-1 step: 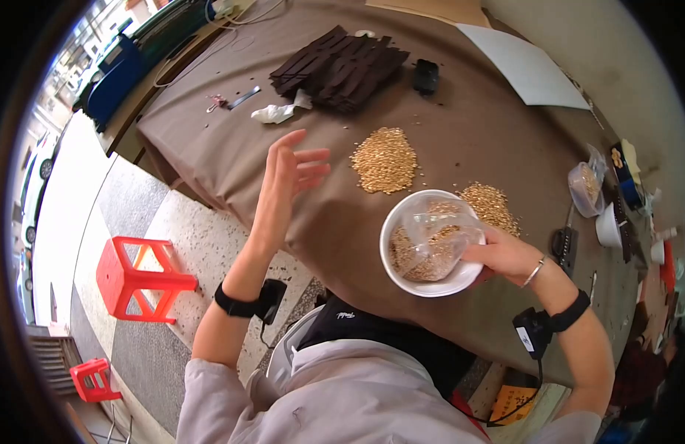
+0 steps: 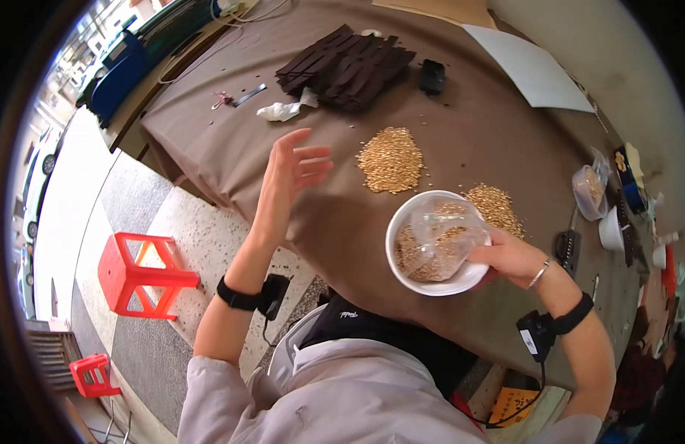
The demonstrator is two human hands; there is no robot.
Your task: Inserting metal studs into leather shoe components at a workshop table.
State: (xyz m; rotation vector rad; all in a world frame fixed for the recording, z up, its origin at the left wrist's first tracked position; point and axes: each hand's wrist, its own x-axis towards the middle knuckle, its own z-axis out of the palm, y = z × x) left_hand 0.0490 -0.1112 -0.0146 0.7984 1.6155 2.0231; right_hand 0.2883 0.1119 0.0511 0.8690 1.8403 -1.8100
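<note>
My right hand (image 2: 505,257) grips the rim of a white bowl (image 2: 396,259), thumb on the inside and the other fingers mostly hidden beneath. A clear plastic bag (image 2: 450,222) lies in the bowl among small golden pieces (image 2: 420,259); whether those are inside the bag or under it, I cannot tell. Raised over the table's left edge, my left hand (image 2: 294,166) is empty with its fingers apart. Between the hands, beyond the bowl, is a heap of small shiny golden pieces (image 2: 390,160). A second golden heap (image 2: 496,207) lies partly behind the bowl and right hand.
Dark brown strips (image 2: 342,70) are piled at the back of the cloth-covered table (image 2: 224,159), near a black box (image 2: 431,77) and crumpled white tissue (image 2: 279,112). A clear tub (image 2: 588,194) and a white cup (image 2: 610,229) stand right. A red stool (image 2: 139,277) is on the floor at left.
The view has shifted slightly, so the table's contents sit a little farther right. Both hands and the bowl keep nearly the same pose.
</note>
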